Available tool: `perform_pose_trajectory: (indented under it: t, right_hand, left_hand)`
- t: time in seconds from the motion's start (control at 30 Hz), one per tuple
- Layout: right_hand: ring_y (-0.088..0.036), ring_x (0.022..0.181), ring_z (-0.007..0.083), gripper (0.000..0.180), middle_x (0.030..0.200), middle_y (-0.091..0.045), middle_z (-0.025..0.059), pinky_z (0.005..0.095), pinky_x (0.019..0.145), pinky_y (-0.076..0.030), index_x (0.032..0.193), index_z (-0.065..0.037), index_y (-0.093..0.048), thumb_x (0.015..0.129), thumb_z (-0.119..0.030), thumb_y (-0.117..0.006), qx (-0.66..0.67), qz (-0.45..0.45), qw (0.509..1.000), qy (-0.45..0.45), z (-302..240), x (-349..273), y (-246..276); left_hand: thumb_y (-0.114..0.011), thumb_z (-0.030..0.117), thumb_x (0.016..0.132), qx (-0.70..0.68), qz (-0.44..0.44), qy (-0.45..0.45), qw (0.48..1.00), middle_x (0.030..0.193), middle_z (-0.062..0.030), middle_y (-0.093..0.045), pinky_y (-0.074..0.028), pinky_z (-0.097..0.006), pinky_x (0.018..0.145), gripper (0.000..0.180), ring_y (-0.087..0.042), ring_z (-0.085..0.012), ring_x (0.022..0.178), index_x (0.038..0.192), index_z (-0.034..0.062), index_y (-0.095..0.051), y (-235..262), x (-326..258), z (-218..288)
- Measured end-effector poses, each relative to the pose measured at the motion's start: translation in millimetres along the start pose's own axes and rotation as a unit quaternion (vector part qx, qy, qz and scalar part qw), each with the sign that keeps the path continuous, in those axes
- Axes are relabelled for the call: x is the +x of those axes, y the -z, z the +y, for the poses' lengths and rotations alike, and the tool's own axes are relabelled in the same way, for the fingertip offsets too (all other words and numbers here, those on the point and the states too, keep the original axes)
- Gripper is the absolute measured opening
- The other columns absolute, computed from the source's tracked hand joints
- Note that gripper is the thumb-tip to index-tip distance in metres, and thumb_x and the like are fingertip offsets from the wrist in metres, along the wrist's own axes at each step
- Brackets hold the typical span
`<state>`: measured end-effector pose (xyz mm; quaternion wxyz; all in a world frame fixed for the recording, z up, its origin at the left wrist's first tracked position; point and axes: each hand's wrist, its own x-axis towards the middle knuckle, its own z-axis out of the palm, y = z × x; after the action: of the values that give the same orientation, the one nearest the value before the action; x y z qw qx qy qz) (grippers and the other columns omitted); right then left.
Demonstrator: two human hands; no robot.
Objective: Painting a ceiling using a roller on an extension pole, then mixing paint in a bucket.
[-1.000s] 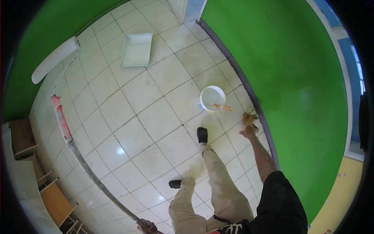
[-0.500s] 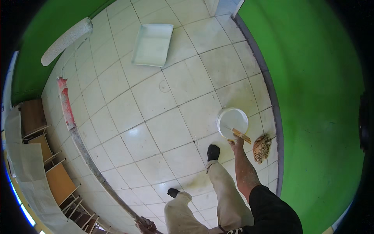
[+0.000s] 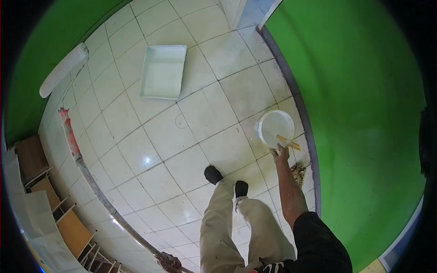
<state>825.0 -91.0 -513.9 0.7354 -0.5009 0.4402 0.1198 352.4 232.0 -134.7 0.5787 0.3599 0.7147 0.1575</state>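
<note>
Right hand (image 3: 280, 153), on patterned rag (image 3: 299, 172) one second ago, now at 6 o'clock rim of paint bucket (image 3: 278, 116), fingers seemingly closed on it: bucket in use, rag released at bucket's 5 o'clock. Paintbrush (image 3: 288, 142) leans across rim. Bucket at view's 3 o'clock. Left hand (image 3: 169, 263) wrapped round roller pole (image 3: 100, 195).

Place: indoor room (exact kind unclear) | tiled floor (image 3: 154, 123) | green wall (image 3: 359, 136) | paint tray (image 3: 163, 81) | roller (image 3: 63, 70) | brown-topped furniture (image 3: 75, 230)
</note>
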Motion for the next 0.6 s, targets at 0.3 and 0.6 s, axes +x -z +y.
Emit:
perform_pose_trajectory:
  t: [0.3, 0.6]
  right_hand:
    - [-0.049, 0.115, 0.0344, 0.059, 0.125, -0.047, 0.0085, 0.0535, 0.082, -0.051, 0.130, -0.018, -0.048, 0.076, -0.008, -0.068, 0.044, 0.009, 0.999, 0.014, -71.9, 147.3, -44.7]
    - [-0.058, 0.104, 0.0288, 0.043, 0.119, -0.054, 0.0084, 0.0463, 0.080, -0.053, 0.122, -0.015, -0.053, 0.084, -0.021, -0.072, 0.084, -0.094, 0.992, 0.018, -93.8, 187.0, -60.0]
  left_hand:
    - [-0.033, 0.061, 0.096, -0.103, 0.022, 0.094, 0.990, 0.049, 0.0050, -0.033, -0.022, -0.020, 0.026, 0.047, -0.026, -0.0061, 0.033, 0.072, 0.0221, -0.039, -48.2, 26.1, 37.4]
    - [-0.039, 0.060, 0.095, -0.067, 0.030, 0.087, 0.993, 0.048, 0.0046, -0.032, -0.019, -0.022, 0.027, 0.047, -0.024, -0.0062, 0.032, 0.071, 0.0197, -0.037, -118.0, -1.9, 2.2]
